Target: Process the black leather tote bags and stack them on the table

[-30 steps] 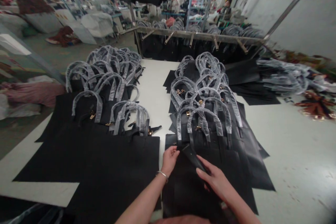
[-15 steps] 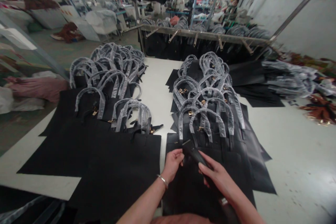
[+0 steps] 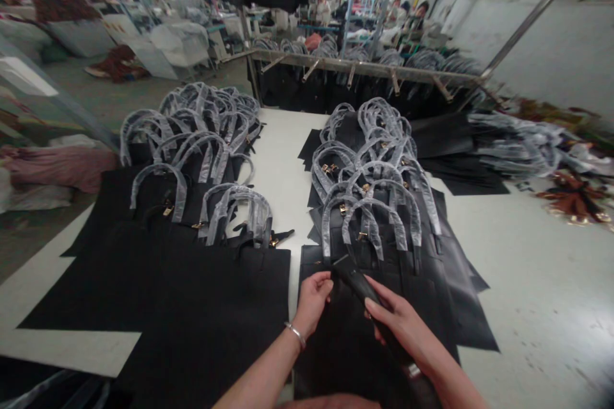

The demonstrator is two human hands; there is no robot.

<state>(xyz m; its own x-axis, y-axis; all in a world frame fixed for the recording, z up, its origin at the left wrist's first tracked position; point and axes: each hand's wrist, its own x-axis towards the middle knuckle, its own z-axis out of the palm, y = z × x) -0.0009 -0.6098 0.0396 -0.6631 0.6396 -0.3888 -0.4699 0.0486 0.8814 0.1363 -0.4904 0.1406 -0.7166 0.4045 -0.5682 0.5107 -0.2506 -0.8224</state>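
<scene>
In my right hand (image 3: 396, 316) is a black hair clipper (image 3: 357, 278), its head pointing up and left over a black handbag (image 3: 336, 351). The fingers wrap round the clipper's body. Close to the clipper's head, my left hand (image 3: 314, 300) is closed in a pinch above the bag's upper part. What lies between those fingertips is too small to make out. Plastic-wrapped handles (image 3: 374, 217) with small gold clasps rise from the overlapping bags just beyond my hands.
More black bags (image 3: 215, 307) with wrapped handles lie in a row on the left of the white table (image 3: 527, 268). Behind the table, a metal rack (image 3: 364, 70) holds hanging bags. Brown pieces (image 3: 575, 198) lie at the far right. People sit working in the background.
The whole view has shifted slightly, so the bags and rack appear a little further left. Both hands keep nearly the same pose, the clipper still held beside my left fingertips.
</scene>
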